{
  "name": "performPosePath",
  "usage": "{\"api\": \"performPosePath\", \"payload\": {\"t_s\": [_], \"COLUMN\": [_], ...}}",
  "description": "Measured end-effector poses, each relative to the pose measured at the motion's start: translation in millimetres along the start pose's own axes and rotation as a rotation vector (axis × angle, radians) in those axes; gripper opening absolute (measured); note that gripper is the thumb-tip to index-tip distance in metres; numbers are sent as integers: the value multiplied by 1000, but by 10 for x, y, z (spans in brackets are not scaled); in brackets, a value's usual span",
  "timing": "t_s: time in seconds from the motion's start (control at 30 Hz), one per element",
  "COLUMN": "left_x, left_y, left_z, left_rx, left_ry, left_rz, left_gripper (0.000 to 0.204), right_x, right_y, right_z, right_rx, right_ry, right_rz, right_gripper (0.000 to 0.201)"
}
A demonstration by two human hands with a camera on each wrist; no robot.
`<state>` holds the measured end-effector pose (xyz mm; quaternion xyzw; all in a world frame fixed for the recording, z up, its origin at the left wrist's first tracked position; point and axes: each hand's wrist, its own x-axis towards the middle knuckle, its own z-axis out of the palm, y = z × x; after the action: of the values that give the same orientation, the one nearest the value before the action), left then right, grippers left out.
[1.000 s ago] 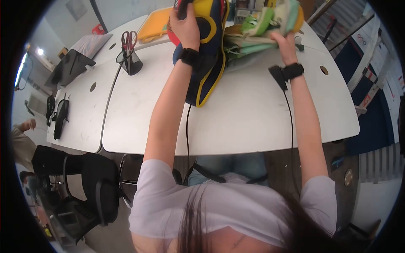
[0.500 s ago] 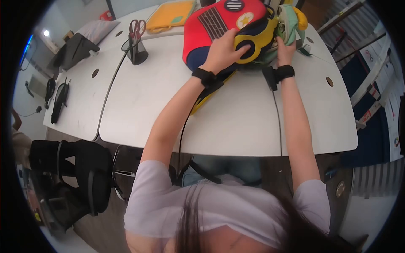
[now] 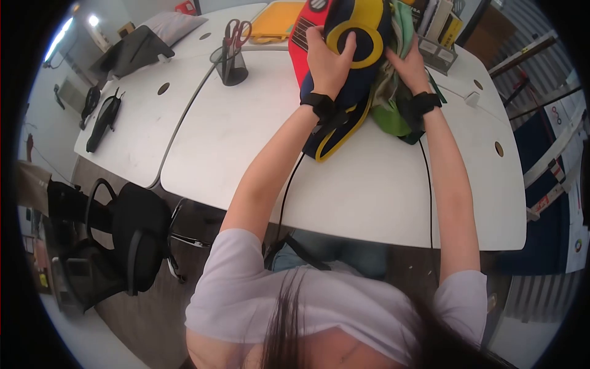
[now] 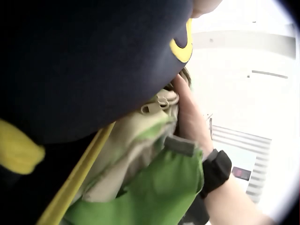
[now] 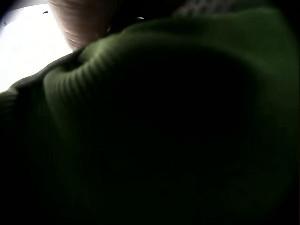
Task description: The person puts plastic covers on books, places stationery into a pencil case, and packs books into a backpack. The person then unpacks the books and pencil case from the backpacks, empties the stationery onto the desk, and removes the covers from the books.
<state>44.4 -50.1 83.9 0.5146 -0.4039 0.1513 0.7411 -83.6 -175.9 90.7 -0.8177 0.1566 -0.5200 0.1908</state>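
A red, navy and yellow backpack point(image 3: 364, 24) stands tilted on the white table in the head view. My left hand point(image 3: 330, 66) grips it beside the yellow ring, thumb across the ring's dark middle, the other fingers over the red side. Against its right side leans a soft green and beige bag point(image 3: 391, 117), with a zip pull showing in the left wrist view. My right hand point(image 3: 410, 69) holds this bag near its top, its fingertips hidden behind the fabric. Dark green cloth point(image 5: 154, 35) fills most of the right wrist view.
A mesh pen cup point(image 3: 234, 72) with red-handled scissors point(image 3: 237, 32) stands left of the backpack. An orange pouch point(image 3: 278, 23) lies behind, and a desk organiser point(image 3: 437, 56) with books at back right. Wrist cables hang over the table's front edge; an office chair point(image 3: 138, 240) stands left.
The backpack swung right, showing its red face, then turned back with its yellow ring toward me. The green bag dropped from raised to hanging low beside it. Both hands stay on the bags.
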Motion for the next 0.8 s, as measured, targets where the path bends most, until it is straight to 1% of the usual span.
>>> {"api": "performPosePath", "payload": {"t_s": [0.03,0.1,0.13,0.17,0.23,0.27,0.3,0.33,0.37,0.4,0.43,0.47,0.5,0.53,0.57,0.63,0.67,0.7,0.77,0.8], "left_x": [9,10,9,-4,-17,-22,19,47,67,95,77,49,22,-52,-163,-379,-378,-350,-231,-186], "left_y": [-21,-84,-72,-112,-214,-39,-77,-130,-187,-258,-321,-359,-394,-322,-296,-320,-316,-361,-452,-490], "left_z": [-48,-142,-168,-197,-251,-401,-498,-598,-698,-791,-862,-921,-952,-999,-1005,-927,-889,-851,-826,-838], "left_rx": [6,144,155,160,43,4,8,3,-3,-49,-49,-2,45,18,19,29,96,91,203,220], "left_ry": [3,-37,-60,-55,-253,-354,-351,-457,-566,-645,-654,-705,-753,-826,-836,-798,-729,-734,-572,-548], "left_rz": [2,-25,-26,-27,-33,-126,-124,-152,-184,-253,-254,-194,-132,-120,-116,-111,-33,-35,-244,-218], "left_gripper": [49,50,54,54,53,48,48,45,41,39,39,41,44,52,52,59,52,52,39,26], "right_x": [-48,-210,-297,-398,-597,-664,-747,-811,-841,-860,-877,-898,-909,-918,-934,-984,-1010,-1011,-999,-989], "right_y": [4,-21,-50,-119,-265,-270,-240,-228,-257,-301,-331,-358,-398,-435,-461,-479,-455,-442,-450,-465], "right_z": [21,-25,-36,-56,-106,-146,-199,-231,-256,-299,-333,-339,-316,-275,-218,-72,46,135,272,279], "right_rx": [7,133,89,93,-13,-9,-28,-48,-46,-79,-113,-113,-150,-186,-186,-338,-407,-412,-546,-529], "right_ry": [-2,-187,-200,-206,-128,-130,-170,-207,-205,-247,-288,-282,-276,-267,-258,-167,-126,-126,-34,-42], "right_rz": [-2,114,63,60,9,1,28,60,64,79,94,100,47,-4,2,-48,-14,-9,34,47], "right_gripper": [70,83,82,82,78,78,76,74,74,75,76,76,80,84,84,94,100,100,100,100]}}
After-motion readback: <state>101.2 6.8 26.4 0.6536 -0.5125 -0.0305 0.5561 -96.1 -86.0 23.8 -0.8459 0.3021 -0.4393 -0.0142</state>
